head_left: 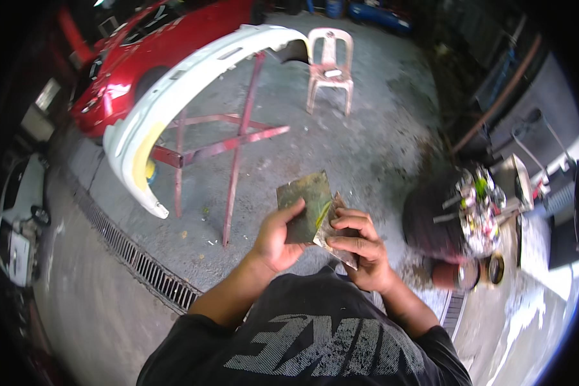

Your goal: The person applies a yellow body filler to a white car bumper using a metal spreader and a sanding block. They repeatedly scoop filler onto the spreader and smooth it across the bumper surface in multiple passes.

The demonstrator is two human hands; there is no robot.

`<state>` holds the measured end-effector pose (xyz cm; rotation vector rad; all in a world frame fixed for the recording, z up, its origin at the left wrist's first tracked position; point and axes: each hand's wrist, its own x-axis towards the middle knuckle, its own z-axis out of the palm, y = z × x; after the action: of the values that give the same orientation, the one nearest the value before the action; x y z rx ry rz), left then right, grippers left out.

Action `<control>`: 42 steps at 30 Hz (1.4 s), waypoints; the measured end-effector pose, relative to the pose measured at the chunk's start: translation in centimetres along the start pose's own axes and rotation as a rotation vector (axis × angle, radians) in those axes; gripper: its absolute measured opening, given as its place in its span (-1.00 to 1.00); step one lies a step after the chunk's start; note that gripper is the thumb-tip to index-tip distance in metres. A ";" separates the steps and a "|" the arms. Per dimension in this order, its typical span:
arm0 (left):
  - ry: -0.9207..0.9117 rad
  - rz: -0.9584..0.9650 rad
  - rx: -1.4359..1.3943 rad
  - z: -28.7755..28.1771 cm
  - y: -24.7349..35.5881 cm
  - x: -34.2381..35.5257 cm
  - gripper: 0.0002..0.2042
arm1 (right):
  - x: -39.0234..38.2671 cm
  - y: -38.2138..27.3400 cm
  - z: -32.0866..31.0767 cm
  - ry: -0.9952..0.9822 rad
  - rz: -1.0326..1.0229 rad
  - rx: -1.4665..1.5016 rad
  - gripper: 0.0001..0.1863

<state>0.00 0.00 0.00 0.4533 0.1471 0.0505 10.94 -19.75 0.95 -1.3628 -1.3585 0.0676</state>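
My left hand holds a stained, olive-grey square plate, thumb across its face and fingers behind. In my right hand, curled fingers grip a thinner, speckled blade or plate, angled against the right part of the square plate. A streak of yellow-green paste lies where the two pieces meet. Both hands are in front of my torso, low in the middle of the view.
A white bumper with a yellow patch rests on a red trestle. Behind are a plastic chair and a red car. At right stand a rubbish-filled black bin and cans. A drain grate runs along the left.
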 end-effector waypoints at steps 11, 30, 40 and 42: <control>0.378 0.461 0.311 6.5 -1.4 5.7 -0.62 | 4.4 14.5 -15.5 -0.341 0.004 -0.440 -0.65; 0.435 0.654 0.372 -0.2 14.0 18.7 -0.65 | 27.0 20.5 -11.6 -1.000 -0.086 -0.366 -0.58; 0.182 0.432 -0.268 -4.4 17.6 23.0 -0.60 | 32.3 26.5 -2.5 -0.292 -0.022 0.383 -0.52; 0.288 0.499 -0.145 -4.1 18.4 23.9 -0.61 | 31.9 28.3 -1.6 -0.215 -0.078 0.257 -0.53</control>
<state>22.67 20.19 1.33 0.3267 0.3086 0.6141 40.60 10.94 1.80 -1.1093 -1.5228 0.3337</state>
